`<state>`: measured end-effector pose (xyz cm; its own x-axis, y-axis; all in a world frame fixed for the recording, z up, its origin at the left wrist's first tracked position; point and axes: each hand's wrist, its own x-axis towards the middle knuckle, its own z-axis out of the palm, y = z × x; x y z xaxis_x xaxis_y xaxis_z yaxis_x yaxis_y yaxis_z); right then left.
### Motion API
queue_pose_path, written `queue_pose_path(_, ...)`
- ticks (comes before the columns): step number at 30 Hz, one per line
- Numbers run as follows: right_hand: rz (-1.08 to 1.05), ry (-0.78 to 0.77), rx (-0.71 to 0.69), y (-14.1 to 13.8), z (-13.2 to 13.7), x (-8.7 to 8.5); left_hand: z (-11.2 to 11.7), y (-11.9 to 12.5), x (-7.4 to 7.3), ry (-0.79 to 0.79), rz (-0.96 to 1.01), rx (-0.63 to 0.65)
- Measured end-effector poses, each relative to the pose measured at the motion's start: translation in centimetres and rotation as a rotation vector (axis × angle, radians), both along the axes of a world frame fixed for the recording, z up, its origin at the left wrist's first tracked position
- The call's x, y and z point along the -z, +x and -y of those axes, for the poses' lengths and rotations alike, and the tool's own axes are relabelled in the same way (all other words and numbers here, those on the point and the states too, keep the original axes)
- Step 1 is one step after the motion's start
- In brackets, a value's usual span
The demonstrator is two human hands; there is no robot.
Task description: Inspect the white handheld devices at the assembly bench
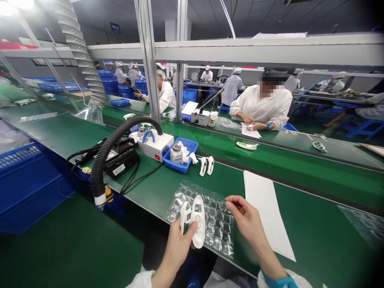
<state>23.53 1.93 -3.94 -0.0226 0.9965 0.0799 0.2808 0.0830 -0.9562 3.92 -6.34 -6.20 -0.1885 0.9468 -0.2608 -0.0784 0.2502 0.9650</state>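
Cover: the white cover [201, 212] is held above the tray [220, 230], by the near edge of the worktop [156, 184].
Cover's long axis: it is pointed from the near edge toward the far edge, the windowed end farther out.
Shell: the white shell [185, 216], with green showing inside, is held in the same grip, just beside the cover on its left and roughly in line with it.
Left hand: cover and shell are gripped together by the left hand [176, 242]; the thumb is laid across the cover's face, and the other fingers are mostly hidden.
Right hand: the thumb and forefinger of the right hand [247, 220] are drawn together over the tray's far right corner; whether anything thin is pinched there cannot be told.
Cover from right fingertips: it is placed to their left and a little nearer the near edge, well apart, with a long side turned toward them.
Nearer hand: the cover is touched by the left; the right is kept clear of it.
Paper: the white sheet [264, 208] is laid right of the tray, partly covered by the right forearm.
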Motion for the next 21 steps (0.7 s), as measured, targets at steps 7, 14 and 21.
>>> queue_pose_path(7, 0.167, 0.134, -0.241, -5.5, 3.6, -1.6, 1.4, 0.5, 0.0, -0.056, 0.033, 0.002)
queue_pose_path(14, 0.248, 0.211, -0.272, -6.7, 3.8, -0.5, 1.9, -0.3, 0.1, -0.052, 0.032, -0.012)
queue_pose_path(21, 0.285, 0.24, -0.26, -7.3, 4.1, -0.2, 2.2, -0.5, 0.5, -0.052, 0.048, -0.031)
